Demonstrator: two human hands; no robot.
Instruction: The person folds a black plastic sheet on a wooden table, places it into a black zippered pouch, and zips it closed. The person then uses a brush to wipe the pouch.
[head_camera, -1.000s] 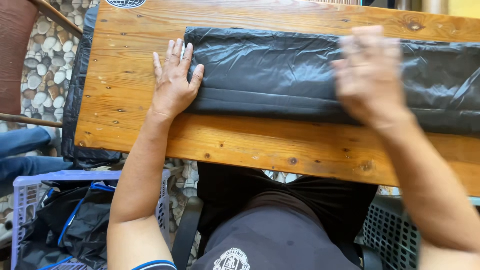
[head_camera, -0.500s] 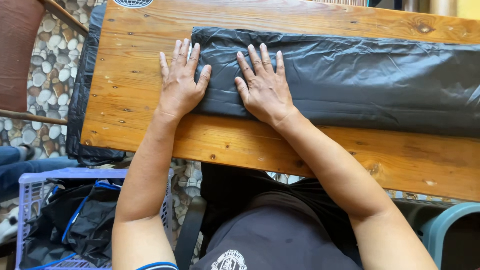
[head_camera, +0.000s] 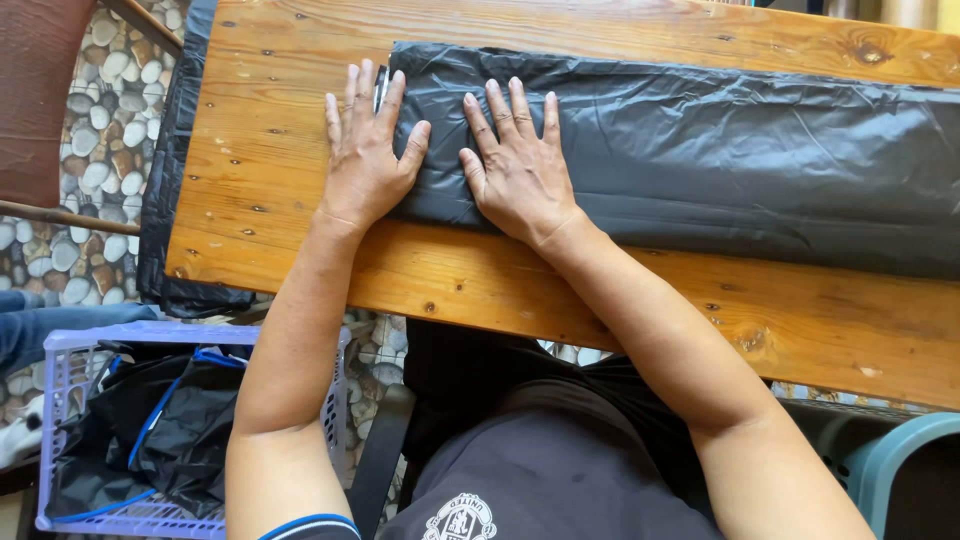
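While both lie flat, fingers spread | left hand (head_camera: 365, 150), right hand (head_camera: 518, 170) | folded black plastic bag (head_camera: 700, 150), wrinkled.

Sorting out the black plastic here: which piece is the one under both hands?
The long folded black sheet flat on the wooden table; left hand and right hand press its end. Other black plastic sits bunched in the purple crate.

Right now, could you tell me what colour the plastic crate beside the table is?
The crate is pale purple, seen in the head view.

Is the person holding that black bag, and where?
Neither hand grips it. The left hand and right hand press flat on the left end of the folded black plastic bag.
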